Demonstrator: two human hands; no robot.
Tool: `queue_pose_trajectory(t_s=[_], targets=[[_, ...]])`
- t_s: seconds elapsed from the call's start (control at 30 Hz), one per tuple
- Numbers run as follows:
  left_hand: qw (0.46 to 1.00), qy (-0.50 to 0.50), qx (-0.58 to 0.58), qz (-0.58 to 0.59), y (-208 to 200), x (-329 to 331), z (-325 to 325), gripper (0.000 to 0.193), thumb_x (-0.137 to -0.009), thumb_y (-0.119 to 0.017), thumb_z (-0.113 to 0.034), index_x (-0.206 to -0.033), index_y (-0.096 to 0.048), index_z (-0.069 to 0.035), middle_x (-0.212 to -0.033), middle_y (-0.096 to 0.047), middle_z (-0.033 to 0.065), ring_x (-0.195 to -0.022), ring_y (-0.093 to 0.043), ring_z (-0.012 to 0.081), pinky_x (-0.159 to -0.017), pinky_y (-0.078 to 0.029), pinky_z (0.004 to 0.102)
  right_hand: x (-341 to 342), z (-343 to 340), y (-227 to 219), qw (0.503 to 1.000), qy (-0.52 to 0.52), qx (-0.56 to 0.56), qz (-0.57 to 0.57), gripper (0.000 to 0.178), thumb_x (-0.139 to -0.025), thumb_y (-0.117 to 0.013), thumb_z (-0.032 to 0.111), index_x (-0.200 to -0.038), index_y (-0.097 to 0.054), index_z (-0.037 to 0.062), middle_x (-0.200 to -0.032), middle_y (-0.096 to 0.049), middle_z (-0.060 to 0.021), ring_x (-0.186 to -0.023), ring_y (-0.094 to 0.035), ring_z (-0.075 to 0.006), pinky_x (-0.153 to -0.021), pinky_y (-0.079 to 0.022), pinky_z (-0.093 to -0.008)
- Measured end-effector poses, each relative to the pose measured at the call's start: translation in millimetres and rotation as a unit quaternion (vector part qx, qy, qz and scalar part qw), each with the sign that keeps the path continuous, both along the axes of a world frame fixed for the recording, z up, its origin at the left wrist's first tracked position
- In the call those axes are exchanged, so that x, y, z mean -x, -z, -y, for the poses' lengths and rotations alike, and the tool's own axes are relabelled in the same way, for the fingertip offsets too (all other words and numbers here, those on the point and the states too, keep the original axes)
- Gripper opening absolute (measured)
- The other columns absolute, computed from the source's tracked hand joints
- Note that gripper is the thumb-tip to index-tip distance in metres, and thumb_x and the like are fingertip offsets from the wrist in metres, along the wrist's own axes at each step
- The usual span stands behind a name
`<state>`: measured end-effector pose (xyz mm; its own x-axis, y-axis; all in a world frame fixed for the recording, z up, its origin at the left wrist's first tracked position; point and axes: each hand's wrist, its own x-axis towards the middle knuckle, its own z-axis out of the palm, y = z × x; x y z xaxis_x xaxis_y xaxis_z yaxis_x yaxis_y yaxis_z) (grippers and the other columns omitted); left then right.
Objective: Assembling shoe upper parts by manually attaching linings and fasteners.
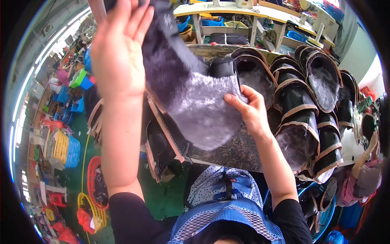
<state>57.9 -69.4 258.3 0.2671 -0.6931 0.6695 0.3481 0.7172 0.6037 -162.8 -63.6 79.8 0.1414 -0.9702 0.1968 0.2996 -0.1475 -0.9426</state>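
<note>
A fur-lined boot upper [203, 110], black with fluffy grey lining turned outward, hangs spread in front of me above the table. My right hand [254, 110] pinches its right edge between thumb and fingers, next to a black smooth part. My left hand [120, 57] is raised at the upper left, slightly blurred, with fingers stretched out beside the upper's dark top end. Whether its fingertips touch the material I cannot tell. Below the left side of the piece, black boot uppers with tan zigzag-stitched edges [162, 134] hang over the table's left edge.
Rows of black fur-lined uppers [294, 101] are piled on the dark worn table [227, 152] to the right. A blue basket [325, 219] with more pieces stands lower right, near another person [361, 179]. Red [94, 179] and yellow baskets [97, 215] sit on the green floor.
</note>
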Motion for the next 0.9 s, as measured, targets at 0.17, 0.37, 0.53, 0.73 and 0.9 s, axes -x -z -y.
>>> queue_pose_trajectory(t_s=[0.17, 0.37, 0.53, 0.73, 0.9], targets=[[0.974, 0.049, -0.097, 0.2, 137.9, 23.6, -38.2, 0.016, -0.104, -0.046, -0.019, -0.1, -0.041, -0.004, -0.072, -0.056, 0.0054, -0.049, -0.063, 0.0162, -0.042, -0.05, 0.0297, 22.2, -12.2, -22.3, 0.831, -0.025, 0.362, -0.421, 0.022, -0.068, -0.079, 0.009, -0.081, -0.063, 0.0034, -0.08, -0.058, -0.0076, -0.075, -0.059, -0.0257, -0.072, -0.044, -0.0335], [0.892, -0.08, -0.044, 0.444, 179.6, 47.2, -32.2, 0.015, -0.103, -0.047, -0.013, -0.099, -0.037, -0.003, -0.066, -0.063, 0.0119, -0.054, -0.066, 0.0242, -0.044, -0.047, 0.0353, 28.4, -21.8, -10.7, 0.817, 0.036, 0.373, -0.437, 0.032, -0.066, -0.08, 0.01, -0.095, -0.066, 0.0077, -0.088, -0.063, -0.0068, -0.082, -0.061, -0.0264, -0.078, -0.046, -0.0349], [0.932, -0.041, -0.15, 0.327, 205.0, 37.9, -39.4, 0.018, -0.106, -0.039, -0.018, -0.102, -0.033, -0.002, -0.09, -0.069, 0.0169, -0.062, -0.07, 0.0191, -0.054, -0.056, 0.027, 43.9, -36.2, 20.2, 0.946, 0.041, 0.108, -0.304, 0.043, -0.068, -0.074, -0.006, -0.109, -0.062, 0.0042, -0.088, -0.061, -0.0087, -0.08, -0.063, -0.0176, -0.07, -0.048, -0.0265], [0.916, -0.046, -0.102, 0.385, 190.1, 56.7, -28.0, 0.015, -0.103, -0.045, -0.013, -0.099, -0.037, -0.001, -0.083, -0.069, 0.0146, -0.064, -0.07, 0.024, -0.051, -0.053, 0.0306, 33.0, -31.3, 3.5, 0.84, 0.096, 0.372, -0.382, 0.042, -0.064, -0.07, -0.01, -0.103, -0.066, 0.0041, -0.091, -0.063, -0.0109, -0.082, -0.064, -0.0266, -0.069, -0.051, -0.0336], [0.929, -0.108, -0.088, 0.344, 203.6, 65.5, -47.2, 0.016, -0.103, -0.047, -0.012, -0.097, -0.039, 0.0, -0.082, -0.066, 0.0169, -0.073, -0.071, 0.0266, -0.059, -0.053, 0.033, 33.0, -28.7, 20.4, 0.681, 0.286, 0.501, -0.451, 0.039, -0.06, -0.075, -0.001, -0.097, -0.071, 0.0106, -0.093, -0.06, -0.0037, -0.083, -0.058, -0.0231, -0.073, -0.048, -0.0344]])
